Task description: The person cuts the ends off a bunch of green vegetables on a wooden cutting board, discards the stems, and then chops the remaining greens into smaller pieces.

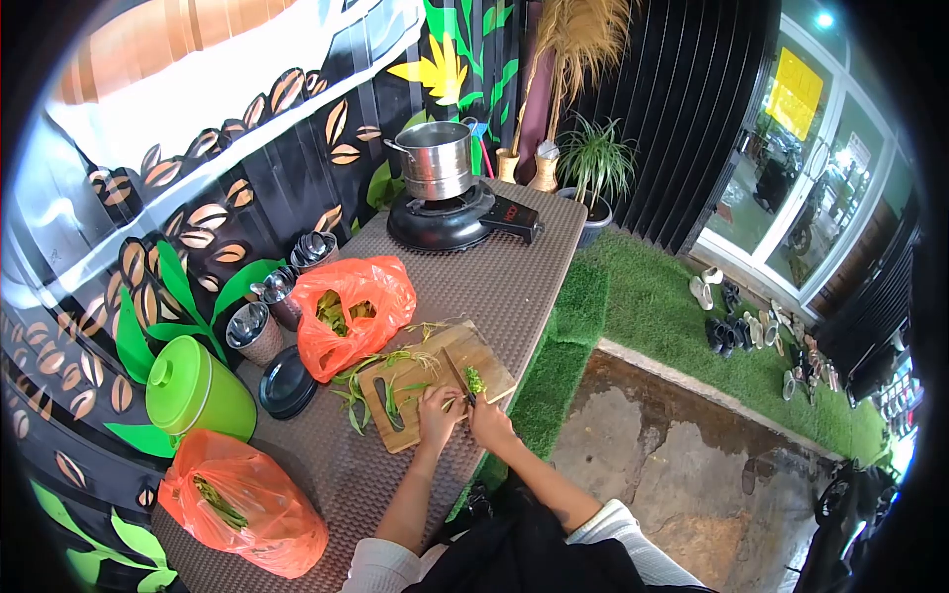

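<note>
1. A painted wall [287, 163] stood along one long side of the table, so it blocked that way.
2. The brown table [504, 282] had its other long edge beside a green mat [539, 405]. Tabletop showed between the stove and the board, and between the board and the near bag, so there was room to move there.
3. The black stove [425, 225] sat at the far end, with a silver pot [438, 168] on top. A strip of table ran between it and the mat-side edge.
4. The near bag [277, 519] and the far bag [390, 287] were orange and held green plants. The far one was just beside the board.
5. The wooden board [481, 346] had one corner right up by the mat-side edge.
6. The left hand [438, 415] had bent fingers low over the board. I couldn't tell what it pinched.
7. The right hand [489, 423] was curled around the knife's handle.
8. The knife [455, 368] lay across the board's middle.
9. Chopped greens [475, 380] sat beside the blade, near the board's edge.
</note>
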`<state>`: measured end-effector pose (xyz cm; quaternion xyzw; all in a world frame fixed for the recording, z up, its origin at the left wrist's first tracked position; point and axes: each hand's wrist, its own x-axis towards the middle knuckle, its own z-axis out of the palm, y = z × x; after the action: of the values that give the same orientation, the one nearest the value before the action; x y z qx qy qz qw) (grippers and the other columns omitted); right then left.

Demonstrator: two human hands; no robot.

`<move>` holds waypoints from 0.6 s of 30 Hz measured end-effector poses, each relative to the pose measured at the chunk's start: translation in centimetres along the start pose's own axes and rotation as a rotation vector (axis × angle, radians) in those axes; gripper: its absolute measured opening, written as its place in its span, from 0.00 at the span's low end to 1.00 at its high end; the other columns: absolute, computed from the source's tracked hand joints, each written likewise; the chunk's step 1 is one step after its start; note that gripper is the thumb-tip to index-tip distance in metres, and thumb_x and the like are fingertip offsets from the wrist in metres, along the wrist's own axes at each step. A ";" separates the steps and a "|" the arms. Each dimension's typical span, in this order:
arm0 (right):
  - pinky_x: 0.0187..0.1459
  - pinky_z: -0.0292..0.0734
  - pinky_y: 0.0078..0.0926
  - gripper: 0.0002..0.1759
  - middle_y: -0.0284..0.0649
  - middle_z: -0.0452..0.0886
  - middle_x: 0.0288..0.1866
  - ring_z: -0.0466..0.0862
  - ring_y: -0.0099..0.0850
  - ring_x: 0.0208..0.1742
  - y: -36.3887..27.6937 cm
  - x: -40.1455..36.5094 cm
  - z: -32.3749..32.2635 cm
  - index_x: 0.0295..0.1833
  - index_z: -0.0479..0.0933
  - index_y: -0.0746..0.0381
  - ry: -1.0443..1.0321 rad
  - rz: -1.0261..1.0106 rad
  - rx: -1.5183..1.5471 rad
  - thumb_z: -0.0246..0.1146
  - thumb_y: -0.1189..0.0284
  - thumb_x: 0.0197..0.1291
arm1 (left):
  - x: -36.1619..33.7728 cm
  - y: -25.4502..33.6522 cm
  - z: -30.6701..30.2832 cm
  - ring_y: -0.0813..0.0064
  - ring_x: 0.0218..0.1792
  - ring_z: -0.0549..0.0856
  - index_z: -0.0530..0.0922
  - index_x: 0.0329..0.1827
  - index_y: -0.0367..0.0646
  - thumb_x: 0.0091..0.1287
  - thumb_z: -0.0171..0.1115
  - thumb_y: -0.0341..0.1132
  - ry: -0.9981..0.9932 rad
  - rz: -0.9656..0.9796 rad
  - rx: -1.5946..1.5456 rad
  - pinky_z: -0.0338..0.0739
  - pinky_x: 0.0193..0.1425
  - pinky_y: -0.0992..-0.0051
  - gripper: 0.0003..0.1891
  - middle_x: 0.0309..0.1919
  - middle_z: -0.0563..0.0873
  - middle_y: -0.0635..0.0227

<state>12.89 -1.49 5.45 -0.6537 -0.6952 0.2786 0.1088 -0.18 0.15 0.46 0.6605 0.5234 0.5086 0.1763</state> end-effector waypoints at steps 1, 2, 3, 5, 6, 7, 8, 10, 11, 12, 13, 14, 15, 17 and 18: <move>0.44 0.79 0.53 0.19 0.63 0.81 0.37 0.84 0.57 0.42 0.1 -0.2 -0.1 0.53 0.63 0.68 0.000 -0.010 0.023 0.50 0.62 0.68 | 0.1 0.1 0.0 0.71 0.36 0.86 0.80 0.38 0.33 0.55 0.65 0.19 0.002 -0.001 0.002 0.79 0.41 0.76 0.08 0.32 0.84 0.61; 0.44 0.79 0.53 0.19 0.63 0.81 0.37 0.84 0.57 0.42 -0.1 -0.6 0.1 0.53 0.63 0.68 -0.003 -0.012 0.023 0.50 0.62 0.68 | 0.1 0.2 0.1 0.72 0.36 0.86 0.80 0.37 0.33 0.55 0.64 0.18 0.005 -0.115 -0.112 0.80 0.41 0.76 0.08 0.33 0.84 0.61; 0.44 0.79 0.53 0.19 0.62 0.81 0.38 0.83 0.57 0.43 -0.2 -1.3 0.4 0.54 0.63 0.67 -0.003 0.013 0.011 0.49 0.62 0.68 | 0.2 0.3 0.1 0.73 0.36 0.86 0.80 0.37 0.33 0.55 0.64 0.18 0.008 -0.228 -0.227 0.80 0.41 0.76 0.08 0.33 0.85 0.61; 0.44 0.79 0.51 0.19 0.61 0.82 0.38 0.84 0.56 0.43 -0.8 -2.3 0.5 0.56 0.62 0.67 -0.034 0.070 0.004 0.48 0.64 0.68 | 0.1 -1.5 0.8 0.72 0.34 0.86 0.79 0.36 0.33 0.54 0.64 0.18 0.016 -0.252 -0.299 0.80 0.39 0.75 0.08 0.32 0.85 0.61; 0.44 0.79 0.51 0.19 0.61 0.82 0.38 0.84 0.56 0.43 -0.9 -2.2 0.7 0.56 0.62 0.67 -0.036 0.070 0.000 0.48 0.64 0.68 | 0.3 -1.5 0.8 0.72 0.32 0.86 0.79 0.36 0.33 0.53 0.65 0.18 0.019 -0.276 -0.370 0.79 0.38 0.75 0.08 0.31 0.84 0.61; 0.44 0.80 0.51 0.18 0.61 0.82 0.38 0.84 0.56 0.42 -1.0 -1.9 0.8 0.55 0.62 0.67 -0.028 0.061 -0.021 0.48 0.64 0.68 | 0.3 -1.4 0.8 0.72 0.32 0.86 0.79 0.36 0.33 0.53 0.65 0.18 0.020 -0.278 -0.372 0.79 0.38 0.75 0.08 0.31 0.84 0.61; 0.43 0.80 0.50 0.18 0.61 0.82 0.38 0.84 0.56 0.42 -1.0 -1.7 1.0 0.55 0.62 0.67 -0.019 0.051 -0.041 0.48 0.65 0.68 | 0.3 -1.3 0.8 0.71 0.33 0.86 0.79 0.36 0.33 0.54 0.65 0.18 0.008 -0.271 -0.364 0.79 0.39 0.74 0.08 0.32 0.84 0.61; 0.42 0.80 0.50 0.17 0.61 0.82 0.38 0.84 0.55 0.41 -0.4 -0.5 1.4 0.54 0.63 0.66 0.009 0.046 -0.067 0.48 0.65 0.68 | -0.1 -0.8 0.3 0.70 0.34 0.86 0.79 0.36 0.33 0.54 0.64 0.18 -0.008 -0.268 -0.352 0.79 0.39 0.74 0.07 0.32 0.84 0.60; 0.42 0.80 0.50 0.17 0.61 0.82 0.38 0.84 0.55 0.41 0.0 0.1 1.5 0.53 0.64 0.66 0.017 0.022 -0.060 0.49 0.65 0.68 | -0.2 -0.4 0.2 0.70 0.35 0.86 0.80 0.37 0.33 0.54 0.64 0.18 -0.001 -0.212 -0.232 0.80 0.41 0.75 0.08 0.33 0.84 0.60; 0.41 0.80 0.50 0.16 0.61 0.82 0.38 0.84 0.55 0.41 0.0 0.4 1.0 0.53 0.64 0.66 0.027 -0.004 -0.054 0.49 0.65 0.68 | -0.3 -0.5 0.3 0.70 0.36 0.87 0.80 0.37 0.33 0.54 0.64 0.18 0.007 -0.153 -0.113 0.80 0.42 0.76 0.08 0.34 0.85 0.60; 0.41 0.80 0.51 0.17 0.61 0.81 0.39 0.84 0.57 0.39 0.0 0.2 0.7 0.51 0.64 0.66 0.030 -0.013 -0.048 0.50 0.64 0.68 | -0.4 -0.6 0.3 0.70 0.36 0.87 0.80 0.37 0.33 0.54 0.64 0.18 0.008 -0.151 -0.113 0.80 0.42 0.76 0.08 0.34 0.85 0.60; 0.41 0.80 0.51 0.17 0.61 0.81 0.39 0.84 0.57 0.39 0.0 -0.3 0.5 0.51 0.64 0.66 0.029 -0.016 -0.049 0.50 0.64 0.68 | -0.6 -0.6 0.2 0.69 0.37 0.86 0.81 0.38 0.34 0.54 0.65 0.19 0.007 -0.127 -0.081 0.80 0.43 0.74 0.09 0.34 0.84 0.60; 0.41 0.80 0.51 0.17 0.60 0.81 0.38 0.84 0.57 0.40 0.0 -0.8 0.6 0.51 0.64 0.66 0.026 -0.011 -0.042 0.50 0.63 0.68 | -0.6 -0.4 -0.1 0.67 0.38 0.85 0.81 0.39 0.35 0.54 0.66 0.20 0.009 -0.103 -0.047 0.80 0.43 0.72 0.10 0.34 0.84 0.59; 0.38 0.79 0.53 0.20 0.60 0.81 0.31 0.84 0.57 0.36 0.6 -1.4 1.7 0.54 0.63 0.66 0.061 -0.010 -0.059 0.51 0.62 0.68 | -0.4 0.2 -0.6 0.64 0.39 0.84 0.82 0.38 0.37 0.54 0.67 0.22 0.027 -0.101 -0.008 0.78 0.44 0.69 0.09 0.34 0.83 0.59; 0.38 0.79 0.53 0.20 0.60 0.81 0.31 0.84 0.57 0.36 0.6 -1.6 1.6 0.54 0.63 0.66 0.060 -0.015 -0.062 0.51 0.62 0.68 | -0.4 0.2 -0.7 0.61 0.40 0.82 0.82 0.37 0.39 0.55 0.67 0.25 0.038 -0.098 0.026 0.76 0.45 0.65 0.07 0.34 0.83 0.59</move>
<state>12.73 -3.44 4.15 -0.6598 -0.7046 0.2362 0.1114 -0.62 -0.50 0.72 0.6265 0.5649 0.5052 0.1822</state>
